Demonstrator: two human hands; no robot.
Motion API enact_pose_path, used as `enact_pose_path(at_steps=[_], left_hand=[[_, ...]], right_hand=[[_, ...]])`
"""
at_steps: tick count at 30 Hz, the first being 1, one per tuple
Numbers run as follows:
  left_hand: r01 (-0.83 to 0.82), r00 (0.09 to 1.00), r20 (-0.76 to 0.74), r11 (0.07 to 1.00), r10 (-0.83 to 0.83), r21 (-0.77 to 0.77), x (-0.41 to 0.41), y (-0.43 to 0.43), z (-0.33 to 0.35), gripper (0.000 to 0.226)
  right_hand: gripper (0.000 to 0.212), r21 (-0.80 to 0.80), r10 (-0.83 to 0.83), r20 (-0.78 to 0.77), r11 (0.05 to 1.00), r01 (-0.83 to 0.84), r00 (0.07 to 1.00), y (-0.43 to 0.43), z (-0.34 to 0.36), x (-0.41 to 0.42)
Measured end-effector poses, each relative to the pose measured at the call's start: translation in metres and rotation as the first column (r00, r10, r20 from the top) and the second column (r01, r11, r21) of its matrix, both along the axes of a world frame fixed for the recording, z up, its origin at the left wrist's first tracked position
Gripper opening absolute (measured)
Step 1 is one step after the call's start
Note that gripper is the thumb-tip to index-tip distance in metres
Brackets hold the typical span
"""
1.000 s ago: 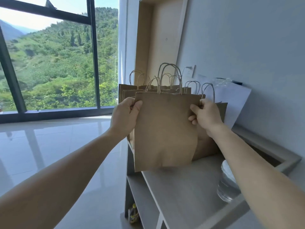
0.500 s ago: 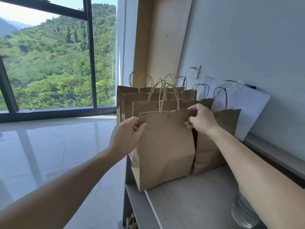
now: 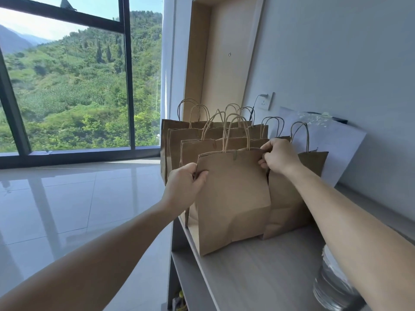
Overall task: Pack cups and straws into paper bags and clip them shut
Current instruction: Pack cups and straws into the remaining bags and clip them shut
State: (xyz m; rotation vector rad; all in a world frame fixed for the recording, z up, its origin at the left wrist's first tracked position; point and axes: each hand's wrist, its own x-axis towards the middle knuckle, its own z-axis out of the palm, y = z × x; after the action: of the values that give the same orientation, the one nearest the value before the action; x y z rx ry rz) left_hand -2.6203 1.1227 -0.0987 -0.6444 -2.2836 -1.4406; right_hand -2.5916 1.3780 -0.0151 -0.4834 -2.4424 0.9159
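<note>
A brown paper bag with twisted handles stands on the grey shelf top, at the front of a row of several similar bags. My left hand pinches the bag's upper left edge. My right hand grips its upper right corner. Another bag stands just behind my right hand. A stack of clear plastic cups lies at the lower right, partly hidden by my right forearm. No straws or clips are in view.
A white sheet with a clear plastic packet leans on the wall behind the bags. A wall socket with a plugged cable sits above. Left of the shelf lie a glossy tiled floor and a big window.
The bag came down from mid-air onto the shelf top in front of the row. Both hands kept hold of its upper edges and moved down with it.
</note>
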Motion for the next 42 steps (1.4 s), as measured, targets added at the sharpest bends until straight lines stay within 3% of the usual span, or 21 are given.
enact_pose_path(at_steps=[3,6,7,9,11,14,16,18,21,25,33,42], left_hand=[[-0.006,1.000,0.005,1.000,0.006,-0.015,-0.001,-0.003,-0.002,0.041],[0.000,1.000,0.019,0.996,0.001,-0.086,0.001,-0.003,0.003,0.023],[-0.025,0.999,-0.023,0.991,0.022,-0.130,0.005,-0.003,0.006,0.024],[-0.136,0.967,-0.243,0.958,0.073,-0.254,0.013,-0.002,0.010,0.056],[-0.274,0.854,-0.519,0.878,0.034,-0.393,0.021,-0.001,0.014,0.083],[-0.434,0.771,-0.628,0.634,-0.106,-0.640,0.033,0.010,0.018,0.080],[-0.431,0.797,-0.574,0.490,-0.187,-0.758,0.039,0.021,0.015,0.071],[-0.343,0.848,-0.477,0.448,-0.229,-0.826,0.046,0.032,0.012,0.069],[-0.230,0.882,-0.384,0.463,-0.274,-0.856,0.061,0.050,0.008,0.068],[-0.113,0.878,-0.323,0.503,-0.353,-0.857,0.085,0.073,0.008,0.069],[0.155,0.742,-0.287,0.572,-0.605,-0.805,0.167,0.106,0.016,0.065],[0.354,0.504,-0.187,0.399,-0.843,-0.846,0.336,0.145,0.006,0.070]], right_hand=[[0.021,0.026,0.014,-0.003,1.000,-0.014,1.000,-0.002,-0.004,0.002],[0.026,0.040,0.043,-0.030,0.998,-0.042,0.999,-0.005,-0.008,0.007],[0.033,0.086,0.041,-0.051,0.996,-0.036,0.998,-0.007,-0.009,0.010],[0.045,0.162,0.041,-0.109,0.986,-0.023,0.993,-0.011,-0.010,0.020],[0.047,0.168,0.072,-0.162,0.985,-0.045,0.984,-0.017,-0.012,0.031],[0.045,0.199,0.098,-0.176,0.978,-0.062,0.979,-0.023,-0.020,0.052],[0.049,0.244,0.121,-0.084,0.965,-0.097,0.989,-0.027,-0.028,0.069],[0.053,0.272,0.134,0.058,0.951,-0.144,0.989,-0.029,-0.037,0.089],[0.061,0.299,0.084,0.210,0.943,-0.146,0.974,-0.029,-0.049,0.123],[0.065,0.347,-0.037,0.279,0.936,-0.065,0.960,-0.028,-0.055,0.176],[0.060,0.400,-0.365,0.262,0.884,0.243,0.894,-0.046,-0.056,0.300],[0.062,0.374,-0.653,0.367,0.756,0.538,0.663,-0.078,-0.076,0.506]])
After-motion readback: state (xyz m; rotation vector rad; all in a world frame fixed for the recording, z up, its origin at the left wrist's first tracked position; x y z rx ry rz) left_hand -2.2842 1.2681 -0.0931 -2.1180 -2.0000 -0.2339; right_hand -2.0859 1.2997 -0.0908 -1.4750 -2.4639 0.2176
